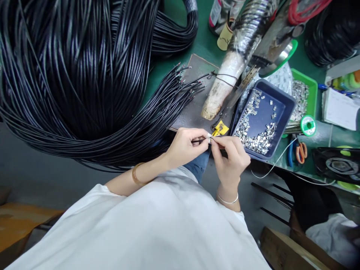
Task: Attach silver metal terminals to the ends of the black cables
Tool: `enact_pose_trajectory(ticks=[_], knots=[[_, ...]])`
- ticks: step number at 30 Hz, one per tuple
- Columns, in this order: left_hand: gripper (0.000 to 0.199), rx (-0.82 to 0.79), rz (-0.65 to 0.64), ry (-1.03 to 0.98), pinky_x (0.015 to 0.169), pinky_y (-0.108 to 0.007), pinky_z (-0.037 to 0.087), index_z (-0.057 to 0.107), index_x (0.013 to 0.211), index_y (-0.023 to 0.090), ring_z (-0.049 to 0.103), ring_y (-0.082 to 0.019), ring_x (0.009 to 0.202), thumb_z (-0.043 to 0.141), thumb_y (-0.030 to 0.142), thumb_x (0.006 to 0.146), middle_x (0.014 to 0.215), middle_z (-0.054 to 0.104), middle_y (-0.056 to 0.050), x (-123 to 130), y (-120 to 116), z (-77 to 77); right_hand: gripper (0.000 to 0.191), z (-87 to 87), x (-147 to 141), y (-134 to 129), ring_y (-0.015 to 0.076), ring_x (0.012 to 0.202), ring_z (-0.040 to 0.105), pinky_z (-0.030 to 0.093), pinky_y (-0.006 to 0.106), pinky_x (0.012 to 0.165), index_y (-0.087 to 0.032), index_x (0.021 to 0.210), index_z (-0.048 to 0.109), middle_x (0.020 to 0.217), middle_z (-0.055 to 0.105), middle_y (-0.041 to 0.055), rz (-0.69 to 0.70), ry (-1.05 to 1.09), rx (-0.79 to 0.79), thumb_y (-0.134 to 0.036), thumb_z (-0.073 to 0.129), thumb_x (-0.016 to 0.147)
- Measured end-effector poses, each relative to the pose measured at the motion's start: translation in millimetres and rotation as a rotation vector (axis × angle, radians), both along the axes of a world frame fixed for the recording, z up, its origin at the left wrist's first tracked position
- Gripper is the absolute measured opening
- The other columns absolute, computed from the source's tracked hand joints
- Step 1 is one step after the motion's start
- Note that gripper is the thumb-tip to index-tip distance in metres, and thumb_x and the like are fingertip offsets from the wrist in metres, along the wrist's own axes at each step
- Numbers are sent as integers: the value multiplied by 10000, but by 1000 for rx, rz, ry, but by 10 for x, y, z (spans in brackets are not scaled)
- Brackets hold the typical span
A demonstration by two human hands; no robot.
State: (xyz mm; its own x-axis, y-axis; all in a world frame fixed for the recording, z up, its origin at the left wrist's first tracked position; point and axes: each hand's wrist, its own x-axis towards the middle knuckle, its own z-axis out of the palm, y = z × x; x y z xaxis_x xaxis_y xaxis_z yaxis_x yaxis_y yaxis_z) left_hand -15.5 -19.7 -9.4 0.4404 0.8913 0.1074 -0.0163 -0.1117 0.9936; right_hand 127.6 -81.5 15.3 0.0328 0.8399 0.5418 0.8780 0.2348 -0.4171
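My left hand (185, 147) is closed, its thumb and forefinger pinching a black cable (197, 141) close to the cable's end. My right hand (231, 155) pinches at that same end, fingertips almost touching those of the left. A tiny silvery piece shows between them, too small to make out fully. Just beyond the fingertips is a yellow object (220, 128) at the board's edge. A dark blue tray (285, 103) beside my right hand holds many small metal connector pieces (257, 142). A bundle of black cables (165, 101), ends stripped, lies left of the hands.
A large cable coil (70, 67) covers the left of the green table. A foil-wrapped duct (233, 63) reaches down toward a brown board (194, 116). Right are a green tray (312, 93), a solder spool (308, 125), pliers (300, 152) and a fan (340, 165). Another person sits lower right.
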Motion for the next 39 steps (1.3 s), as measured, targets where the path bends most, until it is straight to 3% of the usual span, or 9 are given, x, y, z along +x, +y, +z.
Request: enact_pose_trajectory(ticks=[3,8,12,17,20,23,27,32,39], knots=[[101,14,17,-18,530,-196,365,675,785,126,442,-65,550,614,190,836,620,574,14,-11,-18,-7,74,-22,-39,25,94,713,607,510,221,646,-209,882,618,786,637,-15,-6,92,-31,-139,642,880],[170,-372,-198,-303,439,-178,351,606,813,138,451,-47,442,664,296,836,614,619,13,-63,8,55,90,-51,-32,52,84,677,623,537,206,604,-207,817,604,774,619,-28,62,476,-175,-230,627,901],[229,-529,-262,-378,402,-173,268,609,834,135,368,-20,380,730,328,808,557,620,25,-78,45,61,52,-119,-42,21,86,603,649,533,205,535,-213,881,625,772,646,-31,-67,482,-39,-262,627,897],[230,-503,-174,-398,458,-189,332,664,777,129,462,-48,445,748,342,796,532,617,12,-41,89,15,207,-154,-21,16,66,374,486,443,200,401,-269,1127,552,576,525,-115,-104,518,428,-244,552,921],[221,-489,-155,-404,472,-187,348,671,767,130,471,-51,466,760,332,781,536,612,16,-26,121,11,218,-155,10,19,117,625,706,604,270,599,-260,1157,523,810,711,-44,-124,481,311,-191,512,950],[189,-476,-152,-376,492,-182,371,661,727,132,475,-48,481,734,291,799,533,590,25,-8,147,23,97,-190,28,28,174,891,757,639,351,787,-230,1003,586,954,745,11,-88,340,160,-191,596,914],[145,-447,-84,-351,495,-167,382,671,719,128,475,-39,492,746,245,757,564,583,40,55,166,5,86,-270,22,84,162,936,734,638,348,797,-228,904,607,1029,734,22,-26,259,139,-166,655,868],[136,-411,16,-334,641,-183,500,676,740,127,599,-70,635,724,254,738,694,667,9,142,178,-45,92,-327,9,159,158,926,728,636,339,774,-227,892,602,1010,731,17,-30,315,158,-153,650,866],[119,-272,46,-222,592,-171,482,697,747,132,576,-70,596,673,242,786,651,645,12,124,180,1,129,-270,-5,193,164,905,732,629,363,797,-233,888,637,978,736,3,-36,314,196,-128,689,833]])
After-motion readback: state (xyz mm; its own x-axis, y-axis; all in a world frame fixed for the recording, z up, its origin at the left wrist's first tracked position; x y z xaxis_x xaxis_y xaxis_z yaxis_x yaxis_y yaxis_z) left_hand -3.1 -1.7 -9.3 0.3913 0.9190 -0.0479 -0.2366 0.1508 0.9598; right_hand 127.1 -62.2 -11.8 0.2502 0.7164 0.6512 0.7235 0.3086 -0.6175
